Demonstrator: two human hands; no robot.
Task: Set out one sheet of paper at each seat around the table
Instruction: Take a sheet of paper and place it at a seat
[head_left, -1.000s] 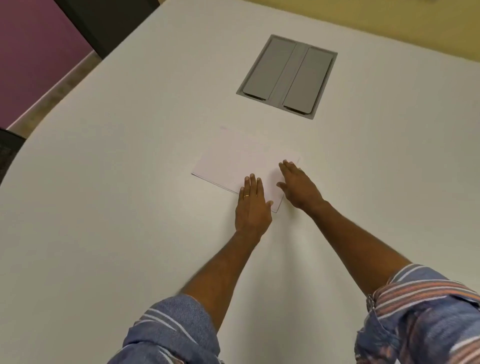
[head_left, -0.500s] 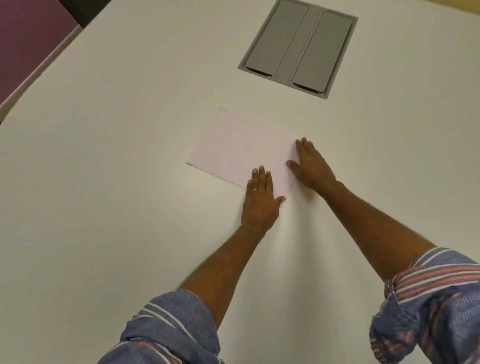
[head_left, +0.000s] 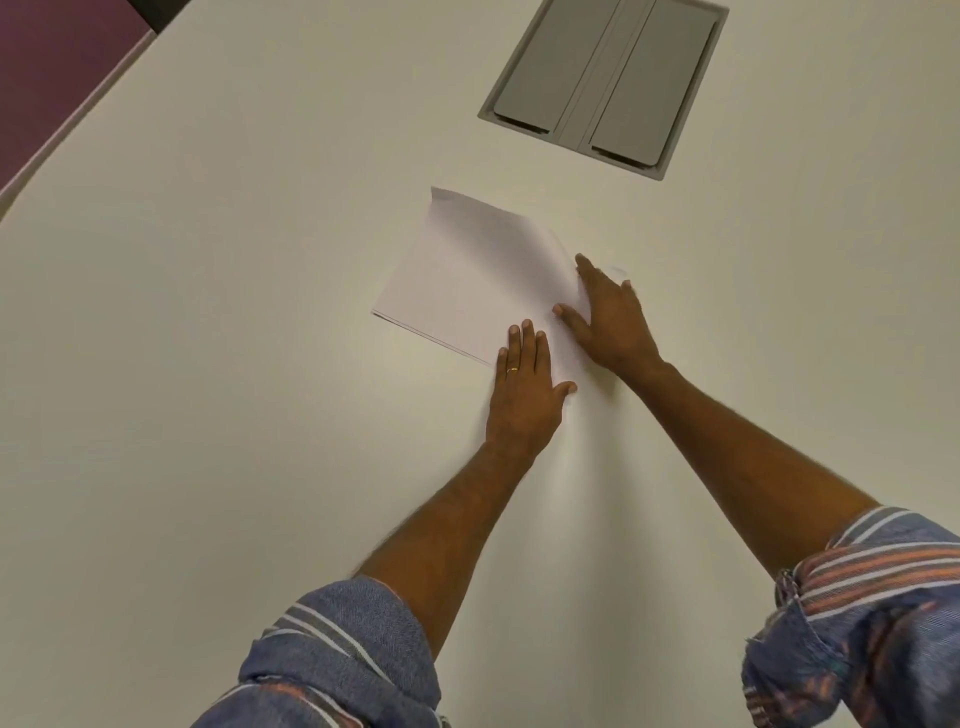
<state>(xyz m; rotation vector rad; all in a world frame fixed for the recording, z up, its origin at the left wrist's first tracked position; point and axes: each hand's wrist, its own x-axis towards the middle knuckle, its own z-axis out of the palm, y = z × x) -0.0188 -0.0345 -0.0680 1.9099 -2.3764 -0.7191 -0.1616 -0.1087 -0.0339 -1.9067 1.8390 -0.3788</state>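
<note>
Nearest are two rolled striped sleeves (head_left: 332, 654) and bare forearms reaching out over the pale worktop (head_left: 208, 364). The left hand (head_left: 524, 395), with a ring (head_left: 512, 369) on it, lies flat with its fingers (head_left: 529, 345) straight and together, pressing the near right corner of a thin stack of paper (head_left: 467, 275); it grips nothing. Just beyond it, the right hand (head_left: 608, 322) is spread flat over the stack's right edge, thumb and forefinger on the top sheet and the other fingers past the edge on the worktop. It also grips nothing, as far as can be seen. The stack lies askew at mid-worktop, well short of the grey cable hatch (head_left: 605, 83) set into the surface further off. No seat shows in this view.

This looks like the step of parting one sheet from the stack — the left hand anchoring, the right working the edge. The next move likely calls for sliding or lifting only the top sheet while the rest stay pinned, then carrying it to a seat.
</note>
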